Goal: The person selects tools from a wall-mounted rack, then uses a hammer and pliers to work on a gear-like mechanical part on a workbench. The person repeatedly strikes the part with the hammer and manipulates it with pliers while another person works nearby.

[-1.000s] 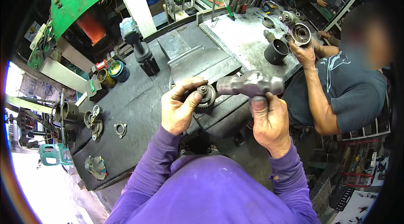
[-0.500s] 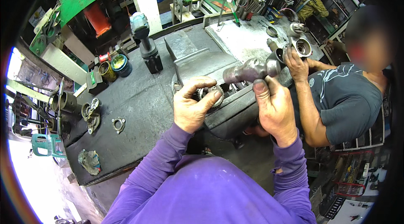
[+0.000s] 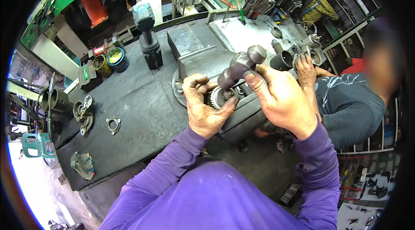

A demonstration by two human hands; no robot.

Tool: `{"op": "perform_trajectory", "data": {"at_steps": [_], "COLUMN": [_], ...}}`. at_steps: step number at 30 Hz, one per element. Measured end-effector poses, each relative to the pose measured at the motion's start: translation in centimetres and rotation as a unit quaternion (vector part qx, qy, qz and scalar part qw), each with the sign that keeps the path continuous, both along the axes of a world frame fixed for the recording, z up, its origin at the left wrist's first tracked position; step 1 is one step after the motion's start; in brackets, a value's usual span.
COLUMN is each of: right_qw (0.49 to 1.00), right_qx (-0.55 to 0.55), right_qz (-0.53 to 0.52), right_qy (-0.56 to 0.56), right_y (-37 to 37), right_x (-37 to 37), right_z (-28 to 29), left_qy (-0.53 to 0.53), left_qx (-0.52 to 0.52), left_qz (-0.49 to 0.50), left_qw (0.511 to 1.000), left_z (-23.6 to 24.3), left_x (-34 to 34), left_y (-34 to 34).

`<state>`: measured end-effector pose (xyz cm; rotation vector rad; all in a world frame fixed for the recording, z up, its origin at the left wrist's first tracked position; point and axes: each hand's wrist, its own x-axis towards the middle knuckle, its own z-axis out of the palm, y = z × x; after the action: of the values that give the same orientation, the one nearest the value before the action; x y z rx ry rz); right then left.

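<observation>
My right hand (image 3: 287,96) is closed around a hammer, with the thumb laid along it. Its heavy, worn metal head (image 3: 242,66) tilts down to the left, and the handle is hidden by my hand. Just below the head, my left hand (image 3: 203,109) curls its thumb and fingers round a toothed gear (image 3: 212,98) with a short shaft stub in its middle. The gear sits at the jaws of a large dark bench vise (image 3: 203,63). A small gap seems to separate hammer and gear, but contact is hard to judge.
A dark workbench (image 3: 134,113) carries a flanged ring (image 3: 113,125), a cast bracket (image 3: 85,115), a crumpled rag (image 3: 82,165), two small cans (image 3: 116,59) and an upright impact wrench (image 3: 149,35). At right, a co-worker's hand (image 3: 306,68) holds a metal housing. Another person (image 3: 320,7) is farther back.
The hammer head has swung from nearly level to tilted down, closer over the gear. My left hand has shifted slightly right, and the view has turned a little.
</observation>
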<state>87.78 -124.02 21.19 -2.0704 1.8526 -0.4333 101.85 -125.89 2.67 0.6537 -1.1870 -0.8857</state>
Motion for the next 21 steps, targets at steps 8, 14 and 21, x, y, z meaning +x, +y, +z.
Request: {"op": "perform_trajectory", "data": {"at_steps": [8,14,21], "right_qw": [0.996,0.995,0.987], "right_qx": [-0.080,-0.094,-0.144], "right_qz": [0.033,0.045,0.023], "right_qy": [0.024,0.007,-0.075], "right_y": [-0.61,-0.75,-0.68], "right_x": [0.18,0.24,0.30], "right_z": [-0.57,-0.07,-0.76], "left_qy": [-0.003,0.016,0.028], "left_qx": [-0.028,-0.011,-0.030], "left_qz": [0.000,-0.016,-0.021], "left_qw": [1.000,1.000,0.999], "left_z": [-0.25,-0.37,-0.44], "left_x": [0.02,0.01,-0.10], "left_y": [-0.33,-0.20,-0.40]}}
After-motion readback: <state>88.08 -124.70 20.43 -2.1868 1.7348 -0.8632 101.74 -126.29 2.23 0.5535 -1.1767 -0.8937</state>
